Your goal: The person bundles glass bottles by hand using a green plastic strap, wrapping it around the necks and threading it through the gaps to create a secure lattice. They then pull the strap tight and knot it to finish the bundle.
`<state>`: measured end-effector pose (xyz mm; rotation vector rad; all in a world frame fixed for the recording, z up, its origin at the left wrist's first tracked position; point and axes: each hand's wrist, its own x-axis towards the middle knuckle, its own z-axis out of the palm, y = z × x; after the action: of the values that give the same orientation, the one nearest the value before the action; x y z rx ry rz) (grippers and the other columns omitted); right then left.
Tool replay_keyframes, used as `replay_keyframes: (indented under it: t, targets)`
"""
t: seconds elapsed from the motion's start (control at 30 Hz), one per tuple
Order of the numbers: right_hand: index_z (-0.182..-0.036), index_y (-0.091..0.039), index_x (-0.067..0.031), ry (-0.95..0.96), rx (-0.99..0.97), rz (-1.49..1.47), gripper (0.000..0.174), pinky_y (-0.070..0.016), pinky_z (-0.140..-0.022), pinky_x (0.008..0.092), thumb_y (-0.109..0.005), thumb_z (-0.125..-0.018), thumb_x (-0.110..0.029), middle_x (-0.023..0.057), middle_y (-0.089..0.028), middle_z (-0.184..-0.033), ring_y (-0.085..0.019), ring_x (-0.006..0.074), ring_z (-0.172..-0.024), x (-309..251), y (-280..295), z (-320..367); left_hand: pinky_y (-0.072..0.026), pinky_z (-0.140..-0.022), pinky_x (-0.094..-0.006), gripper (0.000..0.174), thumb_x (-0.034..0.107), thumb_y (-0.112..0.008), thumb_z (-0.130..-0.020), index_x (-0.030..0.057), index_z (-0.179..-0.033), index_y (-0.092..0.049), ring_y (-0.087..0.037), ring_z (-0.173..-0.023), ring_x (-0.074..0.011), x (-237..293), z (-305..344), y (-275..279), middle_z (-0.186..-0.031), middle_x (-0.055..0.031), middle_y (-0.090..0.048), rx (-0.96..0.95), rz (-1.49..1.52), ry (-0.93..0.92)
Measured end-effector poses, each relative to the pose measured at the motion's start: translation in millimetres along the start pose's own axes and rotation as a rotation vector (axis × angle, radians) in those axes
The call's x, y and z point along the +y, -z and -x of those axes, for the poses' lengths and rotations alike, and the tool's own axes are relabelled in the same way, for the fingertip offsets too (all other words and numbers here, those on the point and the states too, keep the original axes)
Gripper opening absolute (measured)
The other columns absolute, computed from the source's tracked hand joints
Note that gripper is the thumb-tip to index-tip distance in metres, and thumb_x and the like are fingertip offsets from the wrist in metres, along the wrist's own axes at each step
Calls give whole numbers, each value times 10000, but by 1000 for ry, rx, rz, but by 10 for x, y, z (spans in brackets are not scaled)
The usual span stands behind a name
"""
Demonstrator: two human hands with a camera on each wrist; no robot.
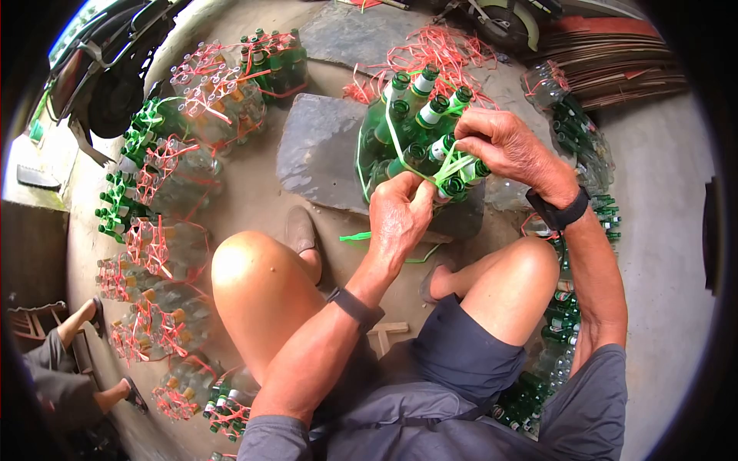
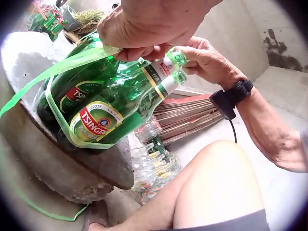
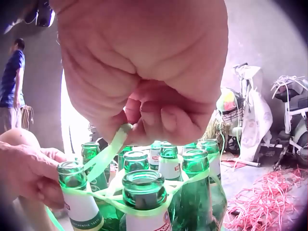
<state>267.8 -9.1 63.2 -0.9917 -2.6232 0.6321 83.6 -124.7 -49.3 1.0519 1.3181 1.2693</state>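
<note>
A bundle of green glass beer bottles [image 1: 377, 142] stands upright on a stone slab [image 1: 315, 146] in front of the person. Light green plastic strap [image 3: 108, 156] loops around the bottle necks, and another band of it circles the bottle bodies low down in the left wrist view. The right hand [image 1: 503, 146], over the far-right necks, pinches a strap end between thumb and fingers. At the near side of the bundle, the left hand [image 1: 401, 211] grips the strap [image 2: 62, 65], whose loose tail trails toward the ground. Red Tsingtao labels [image 2: 94, 122] face the left wrist camera.
Tied bundles of clear and green bottles [image 1: 165, 169] line the left floor; more bottles [image 1: 576, 131] stand along the right. Pink strap [image 1: 442, 58] lies heaped behind the slab. Stacked brown sheets [image 1: 607, 65] and a motorbike wheel [image 1: 503, 23] are behind. Another person's legs [image 1: 77, 353] show at left.
</note>
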Motion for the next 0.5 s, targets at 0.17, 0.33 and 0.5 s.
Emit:
replay_keyframes:
  t: [0.17,0.33,0.5]
  targets:
    - [-969,-642,-10,137,65,90,68,-530,-760,446,-703,-950,-36,156,-640,-886,-674,382,-849,70,-62,-23,-542,-625,-361,244,141,-655,-964,-58,-923,-791,-692,-630,-151,-4,-3,-11,-741,-162,-772,-10,48,-13]
    - [-1016,-642,-17,145,100,96,62,-535,-766,451,-676,-965,-29,158,-650,-899,-682,389,-865,87,-95,-7,-548,-635,-363,233,136,-665,-976,-60,-910,-773,-693,-638,-154,-49,-11,-53,-751,-164,-772,2,99,5]
    - [-1020,-641,-18,173,138,111,60,-540,-757,456,-666,-965,-23,169,-656,-907,-685,401,-860,110,-115,-16,-554,-647,-376,234,138,-666,-969,-73,-905,-743,-697,-648,-175,-182,-37,-109,-752,-177,-759,40,132,-33]
